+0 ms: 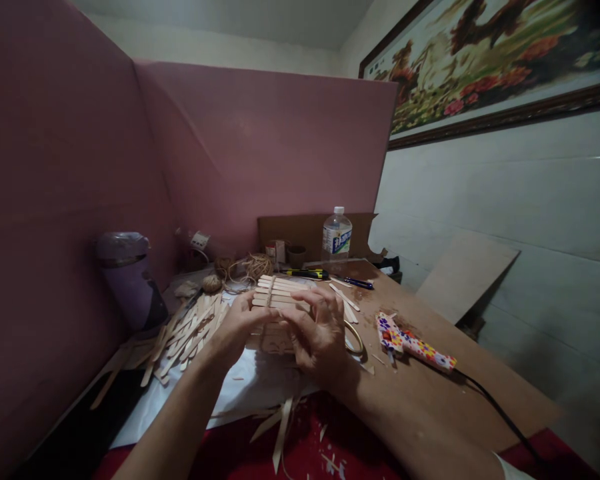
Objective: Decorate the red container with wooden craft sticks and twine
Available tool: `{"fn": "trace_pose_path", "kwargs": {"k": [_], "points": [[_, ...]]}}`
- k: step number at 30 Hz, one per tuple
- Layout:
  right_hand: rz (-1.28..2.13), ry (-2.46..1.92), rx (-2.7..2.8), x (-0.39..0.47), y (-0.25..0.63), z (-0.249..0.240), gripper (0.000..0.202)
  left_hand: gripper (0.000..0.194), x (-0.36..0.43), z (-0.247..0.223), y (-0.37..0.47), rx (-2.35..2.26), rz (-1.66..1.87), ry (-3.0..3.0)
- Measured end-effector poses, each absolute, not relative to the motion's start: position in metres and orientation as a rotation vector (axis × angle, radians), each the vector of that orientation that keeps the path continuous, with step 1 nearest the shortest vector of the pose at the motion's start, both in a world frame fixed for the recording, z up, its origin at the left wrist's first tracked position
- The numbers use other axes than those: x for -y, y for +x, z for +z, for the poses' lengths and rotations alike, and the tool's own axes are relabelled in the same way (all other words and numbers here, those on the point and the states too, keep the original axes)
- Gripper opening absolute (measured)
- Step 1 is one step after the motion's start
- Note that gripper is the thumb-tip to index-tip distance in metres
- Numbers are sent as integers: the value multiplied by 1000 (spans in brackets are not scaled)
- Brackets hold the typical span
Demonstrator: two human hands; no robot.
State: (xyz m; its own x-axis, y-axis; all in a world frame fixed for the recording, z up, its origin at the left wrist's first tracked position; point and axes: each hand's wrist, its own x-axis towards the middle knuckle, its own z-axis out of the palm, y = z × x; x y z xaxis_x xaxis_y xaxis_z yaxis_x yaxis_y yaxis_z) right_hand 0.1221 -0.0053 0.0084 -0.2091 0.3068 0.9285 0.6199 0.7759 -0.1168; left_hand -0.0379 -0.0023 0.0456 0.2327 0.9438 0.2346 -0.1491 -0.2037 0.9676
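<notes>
A small craft piece of wooden craft sticks (276, 288), laid side by side with twine tied across them, is between my hands above the white sheet. My left hand (236, 328) grips its left side, thumb along the near face. On the near right, my right hand (321, 337) has its fingers bent over the top and side of the piece. The fingertips of both hands come close together at the front. Part of the lower face is hidden by the fingers. Close behind my right hand lies a gold-coloured ring (356, 339), partly covered.
Loose craft sticks (195, 333) are heaped at left beside a purple tumbler (133, 283). Twine balls (260, 266), a yellow-black utility knife (307, 274), a blue tool (357, 283) and a bottle (337, 237) stand or lie behind. A corded flowered glue gun (415, 345) rests right.
</notes>
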Motion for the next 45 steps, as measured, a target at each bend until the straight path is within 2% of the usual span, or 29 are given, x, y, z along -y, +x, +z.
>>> {"fn": "trace_pose_path", "kwargs": {"k": [10, 17, 24, 28, 32, 36, 40, 45], "points": [[-274, -739, 1741, 6, 119, 10, 14, 33, 3, 42, -36, -834, 1316, 1218], [-256, -758, 1701, 4, 120, 13, 18, 36, 8, 49, -35, -734, 1197, 1040], [-136, -741, 1794, 1, 126, 21, 21, 16, 10, 58, -41, -604, 1189, 776], [59, -665, 1907, -8, 131, 27, 32, 14, 11, 63, -43, -534, 1206, 695], [147, -614, 1984, -19, 135, 29, 53, 21, 10, 65, -41, -560, 1215, 725], [148, -639, 2076, -28, 140, 28, 66, 20, 9, 64, -37, -614, 1290, 720], [126, -667, 2096, -35, 142, 28, 63, 21, 9, 60, -28, -696, 1354, 844], [263, -789, 2026, -43, 143, 27, 57, 29, 6, 53, -22, -995, 1517, 1380]]}}
